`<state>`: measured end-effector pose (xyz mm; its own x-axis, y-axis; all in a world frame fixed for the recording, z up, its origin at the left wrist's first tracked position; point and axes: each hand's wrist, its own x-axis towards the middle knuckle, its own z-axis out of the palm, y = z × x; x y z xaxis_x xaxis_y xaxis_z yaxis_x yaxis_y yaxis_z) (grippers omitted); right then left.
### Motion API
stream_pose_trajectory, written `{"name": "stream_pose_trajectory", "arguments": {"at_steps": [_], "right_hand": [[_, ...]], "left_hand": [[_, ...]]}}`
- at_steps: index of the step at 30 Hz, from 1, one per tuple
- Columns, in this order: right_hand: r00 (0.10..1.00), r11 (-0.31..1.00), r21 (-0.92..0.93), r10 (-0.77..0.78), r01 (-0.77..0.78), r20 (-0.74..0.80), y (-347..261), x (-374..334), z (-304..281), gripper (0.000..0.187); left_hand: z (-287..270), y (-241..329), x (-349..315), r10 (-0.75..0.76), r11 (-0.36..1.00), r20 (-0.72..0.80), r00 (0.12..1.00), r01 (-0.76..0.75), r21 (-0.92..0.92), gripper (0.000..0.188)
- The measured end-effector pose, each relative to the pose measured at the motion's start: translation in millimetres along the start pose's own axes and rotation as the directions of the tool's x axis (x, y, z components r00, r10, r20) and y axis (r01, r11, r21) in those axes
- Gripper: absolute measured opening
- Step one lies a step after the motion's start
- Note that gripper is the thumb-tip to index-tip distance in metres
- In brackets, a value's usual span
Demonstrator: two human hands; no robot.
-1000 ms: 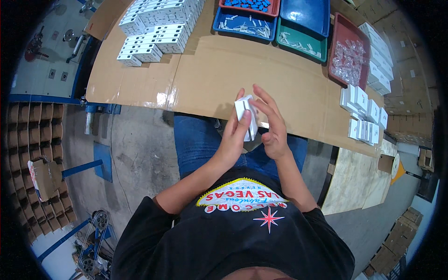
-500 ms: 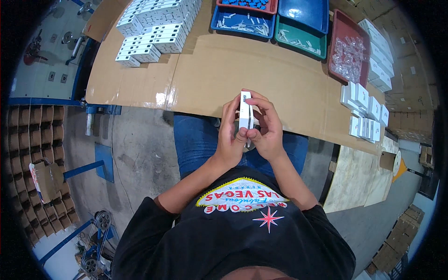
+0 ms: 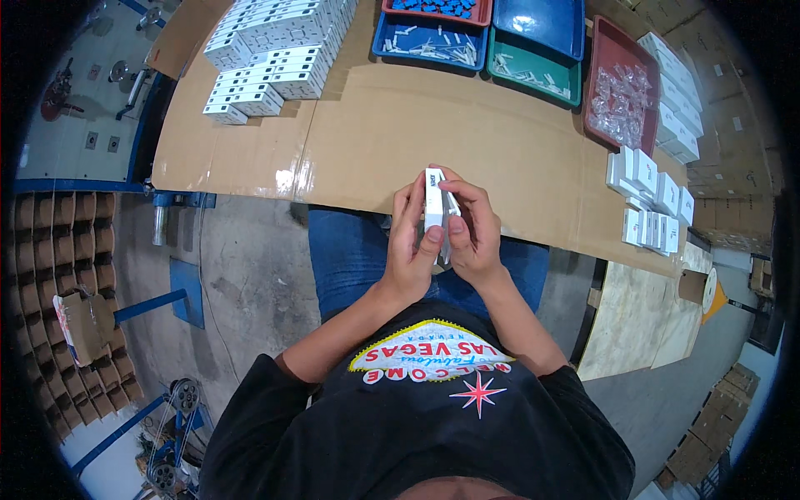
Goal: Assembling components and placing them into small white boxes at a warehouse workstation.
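Note:
A slim white box stands on edge between my hands, just over the table's near edge. Along its right side a gap shows, with a white panel tilted away from the main body. Closed around the box's left side is my left hand, its thumb on the lower end. My right hand grips the right side, fingers on the tilted panel and thumb near the gap. What lies inside the box is too small and shaded to make out.
Stacked white boxes fill the table's far left. Along the back are a blue tray and a green tray with small white parts, plus a red tray of clear plastic bags. Small white boxes stand at right.
The gap on the box's right side has widened as my right hand tilts the panel outward. My right thumb has moved up, away from my left thumb.

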<state>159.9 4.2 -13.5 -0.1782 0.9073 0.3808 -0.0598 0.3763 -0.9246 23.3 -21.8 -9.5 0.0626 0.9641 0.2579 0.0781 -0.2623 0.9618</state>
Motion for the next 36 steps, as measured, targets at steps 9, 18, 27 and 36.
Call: {"name": "stream_pose_trajectory", "arguments": {"at_steps": [9, 18, 27, 36], "right_hand": [[0.997, 0.986, 0.163, 0.024, -0.036, 0.071, -8.3, 8.1, -5.5, 0.07], [0.79, 0.686, 0.395, 0.56, -0.611, 0.248, -31.8, 8.0, -3.7, 0.062], [0.767, 0.678, 0.379, 0.621, -0.629, 0.163, -35.6, 5.0, 22.9, 0.058], [0.851, 0.815, 0.27, 0.525, -0.513, 0.031, -45.6, 0.1, 42.9, 0.053]], "left_hand": [[-0.3, 3.5, 8.7, -0.016, 0.999, -0.001, 1.0, 0.016, -0.036, 0.1], [-16.1, -13.5, 10.4, 0.277, 0.903, 0.141, 0.95, -0.308, 0.299, 0.109], [-13.9, -27.6, 6.6, 0.29, 0.872, 0.027, 0.957, -0.275, 0.405, 0.124], [-19.7, -30.3, -1.2, 0.332, 0.912, -0.072, 0.941, -0.3, 0.279, 0.121]]}}
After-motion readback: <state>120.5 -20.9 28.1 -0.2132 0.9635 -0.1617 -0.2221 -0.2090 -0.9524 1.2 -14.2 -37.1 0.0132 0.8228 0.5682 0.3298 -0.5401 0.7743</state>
